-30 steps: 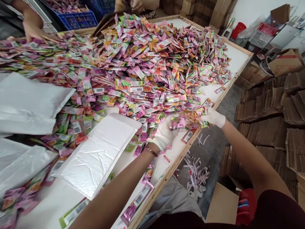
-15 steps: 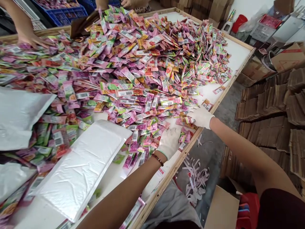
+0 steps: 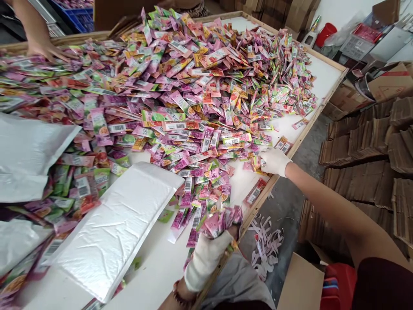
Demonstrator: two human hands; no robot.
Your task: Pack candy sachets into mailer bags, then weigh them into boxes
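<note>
My left hand [image 3: 209,254], in a white glove, is closed around a bunch of pink and purple sachets [image 3: 222,221] above the table's near edge. My right hand [image 3: 275,162], gloved too, rests at the right edge of the table with its fingers curled on a few orange and pink sachets [image 3: 257,164]. A big heap of small printed sachets [image 3: 193,86] covers much of the white tabletop [image 3: 155,254]. One red sachet [image 3: 255,192] lies alone between my hands by the wooden rim.
Silver padded mailers [image 3: 119,228] lie on the left part of the table. Another person's hand [image 3: 45,49] touches the heap at the far left. A wooden rim [image 3: 309,122] borders the table. Stacks of flattened cardboard [image 3: 358,172] and paper strips [image 3: 266,241] lie on the floor.
My left hand has drawn back toward me and lifted a bunch of sachets off the table. My right hand has stayed near the edge. A cardboard piece now shows at the far side.
</note>
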